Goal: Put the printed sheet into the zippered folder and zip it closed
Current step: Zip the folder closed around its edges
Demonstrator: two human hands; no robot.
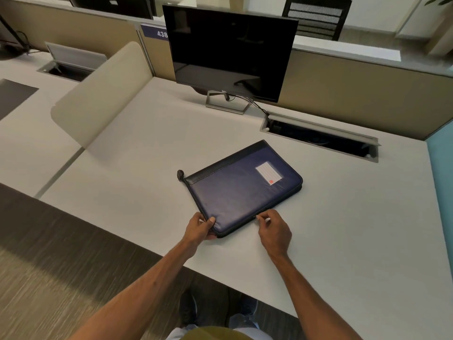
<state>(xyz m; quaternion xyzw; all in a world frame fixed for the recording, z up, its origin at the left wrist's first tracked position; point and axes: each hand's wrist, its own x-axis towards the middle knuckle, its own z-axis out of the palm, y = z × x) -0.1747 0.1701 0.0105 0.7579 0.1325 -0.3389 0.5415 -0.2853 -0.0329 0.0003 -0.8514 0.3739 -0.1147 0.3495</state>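
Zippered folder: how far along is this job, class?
Done: folder lies closed on the desk, no sheet outside, so likely inside. In hand: left hand grips the near corner; right hand pinches the near edge, apparently zipping. Left: zipping the rest; how much is unclear.

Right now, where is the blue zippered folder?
Head view, centre: the zippered folder lies on the white desk before the monitor, left hand gripping its near corner.

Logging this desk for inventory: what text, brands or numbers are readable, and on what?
"438": on the blue sign, whose right end is hidden behind the monitor.
"DELL": on the monitor's lower bezel.
Label on the zippered folder: ruled lines and a red mark, too small to read.
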